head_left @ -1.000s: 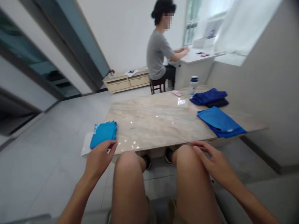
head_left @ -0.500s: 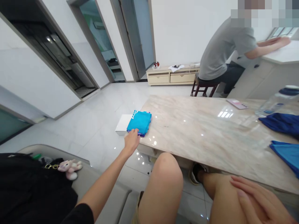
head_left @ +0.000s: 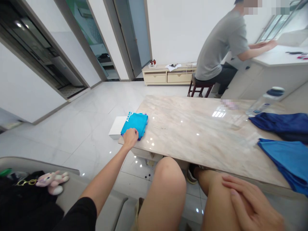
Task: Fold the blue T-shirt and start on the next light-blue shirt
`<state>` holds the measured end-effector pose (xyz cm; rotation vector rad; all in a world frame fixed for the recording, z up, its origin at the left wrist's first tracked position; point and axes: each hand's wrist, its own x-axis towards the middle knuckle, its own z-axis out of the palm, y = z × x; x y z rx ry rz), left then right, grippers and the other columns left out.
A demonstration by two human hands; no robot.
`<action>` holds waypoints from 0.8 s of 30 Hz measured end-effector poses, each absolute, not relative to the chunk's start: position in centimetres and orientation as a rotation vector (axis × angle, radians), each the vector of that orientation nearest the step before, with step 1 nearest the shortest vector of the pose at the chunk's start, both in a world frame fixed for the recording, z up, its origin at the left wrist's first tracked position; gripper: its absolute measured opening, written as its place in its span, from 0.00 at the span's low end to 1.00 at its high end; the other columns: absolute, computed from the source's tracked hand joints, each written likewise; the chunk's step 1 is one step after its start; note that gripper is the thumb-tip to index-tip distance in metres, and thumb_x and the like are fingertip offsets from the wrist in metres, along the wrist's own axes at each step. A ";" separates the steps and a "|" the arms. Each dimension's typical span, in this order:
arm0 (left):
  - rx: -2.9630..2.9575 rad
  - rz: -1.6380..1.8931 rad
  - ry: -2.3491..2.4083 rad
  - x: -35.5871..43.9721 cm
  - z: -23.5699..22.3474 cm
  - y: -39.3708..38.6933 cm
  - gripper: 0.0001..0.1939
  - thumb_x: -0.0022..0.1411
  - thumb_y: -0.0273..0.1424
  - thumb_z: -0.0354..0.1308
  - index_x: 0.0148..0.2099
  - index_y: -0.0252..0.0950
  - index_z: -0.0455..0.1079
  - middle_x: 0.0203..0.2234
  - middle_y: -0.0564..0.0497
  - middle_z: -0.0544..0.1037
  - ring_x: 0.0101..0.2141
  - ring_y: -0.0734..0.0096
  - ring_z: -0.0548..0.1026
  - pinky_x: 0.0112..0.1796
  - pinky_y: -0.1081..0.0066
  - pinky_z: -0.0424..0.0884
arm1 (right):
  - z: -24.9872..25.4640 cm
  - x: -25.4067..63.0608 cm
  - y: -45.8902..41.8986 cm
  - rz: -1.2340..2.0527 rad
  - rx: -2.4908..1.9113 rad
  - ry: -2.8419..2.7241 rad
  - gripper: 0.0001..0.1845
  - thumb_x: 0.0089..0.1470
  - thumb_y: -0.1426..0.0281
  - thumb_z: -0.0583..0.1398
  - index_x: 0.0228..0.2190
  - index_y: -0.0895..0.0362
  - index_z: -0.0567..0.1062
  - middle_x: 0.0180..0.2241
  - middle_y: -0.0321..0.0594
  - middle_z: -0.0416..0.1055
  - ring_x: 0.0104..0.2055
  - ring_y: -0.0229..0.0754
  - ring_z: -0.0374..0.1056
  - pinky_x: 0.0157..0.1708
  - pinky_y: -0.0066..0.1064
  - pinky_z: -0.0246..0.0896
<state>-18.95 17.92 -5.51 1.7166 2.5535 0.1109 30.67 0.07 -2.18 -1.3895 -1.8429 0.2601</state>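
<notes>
A folded bright blue cloth point(head_left: 136, 122) with white lettering lies at the left end of the marble-topped table, with purple fabric showing under its edges. My left hand point(head_left: 130, 137) is closed at its near edge, fingers curled on the fabric; the fingertips are partly hidden. Beside the cloth on the left is a white box point(head_left: 116, 127). My right hand point(head_left: 251, 200) lies on my right leg, fingers stretched out and holding nothing. At the table's right end are a dark navy folded cloth point(head_left: 281, 124) and a mid-blue folded cloth point(head_left: 286, 157).
A clear water bottle point(head_left: 266, 102) stands near the far right of the marble table point(head_left: 183, 128). Beyond it a person point(head_left: 221, 45) sits on a dark stool point(head_left: 201, 86) at a white counter. On the seat to my left lie a black bag point(head_left: 26, 202) and a plush toy point(head_left: 53, 183).
The view has shifted right, so the table appears further left. My left hand has moved slightly inward over the cloth's near edge, its fingers more curled. My right hand stays on my leg.
</notes>
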 end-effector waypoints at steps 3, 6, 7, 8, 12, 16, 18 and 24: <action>1.725 0.098 2.517 -19.3 -4.4 17.8 0.15 0.73 0.31 0.53 0.48 0.36 0.82 0.49 0.38 0.85 0.51 0.49 0.82 0.47 0.60 0.75 | -1.1 29.6 0.1 0.210 -1.364 -1.829 0.13 0.71 0.61 0.58 0.44 0.49 0.83 0.51 0.41 0.83 0.53 0.52 0.79 0.56 0.47 0.73; 1.784 0.057 2.494 -18.3 -3.7 17.4 0.15 0.71 0.36 0.59 0.53 0.37 0.80 0.54 0.38 0.83 0.57 0.46 0.78 0.52 0.59 0.75 | -0.9 29.1 0.1 0.168 -1.338 -1.814 0.14 0.71 0.61 0.57 0.43 0.50 0.83 0.49 0.42 0.83 0.52 0.53 0.79 0.56 0.49 0.74; 1.799 0.039 2.498 -17.8 -3.6 17.3 0.17 0.70 0.39 0.61 0.55 0.37 0.79 0.56 0.37 0.81 0.60 0.44 0.77 0.54 0.57 0.74 | -1.0 29.0 0.0 0.163 -1.329 -1.812 0.14 0.71 0.62 0.57 0.43 0.50 0.83 0.48 0.42 0.83 0.52 0.53 0.79 0.57 0.49 0.74; 1.804 0.022 2.510 -17.2 -3.5 17.1 0.20 0.69 0.40 0.64 0.57 0.36 0.78 0.58 0.35 0.80 0.61 0.42 0.75 0.56 0.55 0.73 | -1.1 28.9 -0.1 0.159 -1.316 -1.812 0.14 0.72 0.62 0.57 0.43 0.51 0.83 0.49 0.42 0.84 0.53 0.52 0.79 0.57 0.49 0.74; 1.783 -0.022 2.574 -15.2 -3.8 17.1 0.27 0.65 0.38 0.66 0.63 0.32 0.73 0.62 0.28 0.76 0.62 0.36 0.74 0.58 0.49 0.72 | -1.4 28.6 -0.8 0.165 -1.263 -1.819 0.14 0.72 0.64 0.57 0.47 0.50 0.84 0.52 0.42 0.83 0.55 0.52 0.78 0.56 0.49 0.76; 1.747 -0.053 2.592 -15.5 -4.3 18.2 0.25 0.66 0.33 0.61 0.63 0.29 0.74 0.62 0.26 0.75 0.62 0.35 0.75 0.56 0.49 0.73 | -1.2 28.6 -1.1 0.269 -1.299 -1.744 0.15 0.72 0.64 0.58 0.46 0.50 0.85 0.54 0.43 0.83 0.56 0.52 0.79 0.55 0.47 0.79; 1.726 -0.074 2.563 -16.4 -4.4 18.8 0.20 0.67 0.32 0.59 0.58 0.31 0.78 0.61 0.28 0.77 0.61 0.37 0.76 0.54 0.51 0.74 | -1.1 28.8 -1.1 0.350 -1.321 -1.695 0.15 0.72 0.64 0.58 0.45 0.50 0.85 0.53 0.44 0.83 0.54 0.52 0.80 0.53 0.45 0.80; 1.597 -0.012 2.408 -20.1 -4.0 20.3 0.08 0.63 0.37 0.64 0.37 0.40 0.82 0.42 0.42 0.87 0.48 0.46 0.83 0.44 0.60 0.76 | -2.8 31.3 -0.9 0.389 -1.315 -1.692 0.16 0.68 0.66 0.59 0.45 0.47 0.88 0.54 0.42 0.84 0.54 0.57 0.82 0.51 0.48 0.82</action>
